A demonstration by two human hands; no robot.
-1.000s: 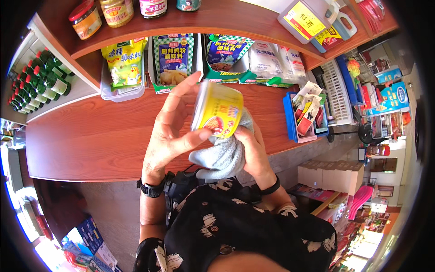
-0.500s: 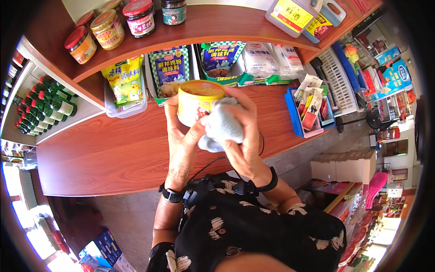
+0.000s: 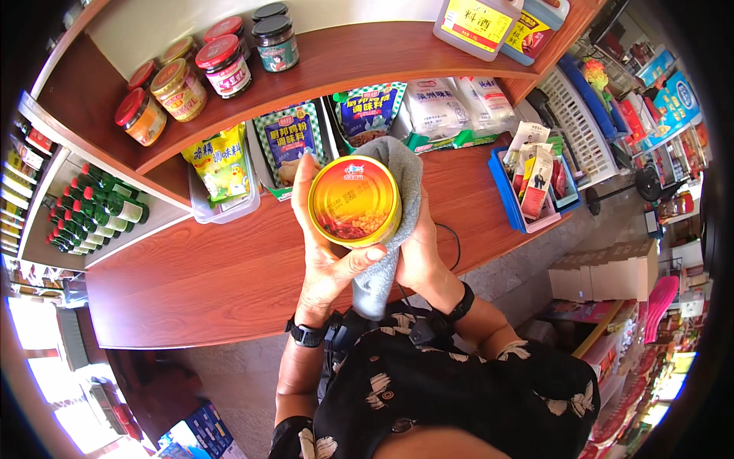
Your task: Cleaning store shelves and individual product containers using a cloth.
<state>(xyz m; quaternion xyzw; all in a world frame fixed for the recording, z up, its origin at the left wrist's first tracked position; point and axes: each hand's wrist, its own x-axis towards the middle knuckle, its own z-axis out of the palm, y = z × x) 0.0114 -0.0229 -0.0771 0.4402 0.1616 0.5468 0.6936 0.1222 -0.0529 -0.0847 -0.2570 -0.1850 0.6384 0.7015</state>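
Note:
A yellow food can (image 3: 353, 200) with a red-and-orange printed end is held up above the wooden counter, that round end facing me. My left hand (image 3: 325, 256) grips it from the left, thumb across its lower edge and fingers behind. A grey-blue cloth (image 3: 397, 180) wraps the can's right side and hangs down below it. My right hand (image 3: 420, 249) holds the cloth against the can from the right; most of its fingers are hidden behind the cloth.
Sauce jars (image 3: 223, 67) and plastic jugs (image 3: 478, 27) stand on the upper shelf (image 3: 359, 55). Seasoning bags (image 3: 290, 144) fill containers beneath it. A blue basket of packets (image 3: 527, 180) sits at the counter's (image 3: 191, 283) right. Green bottles (image 3: 107, 206) stand at left, cartons (image 3: 604, 271) at lower right.
The can has tipped so its printed end faces me. The cloth has shifted from the can's front to its right side, my right hand moving with it. The view has shifted slightly.

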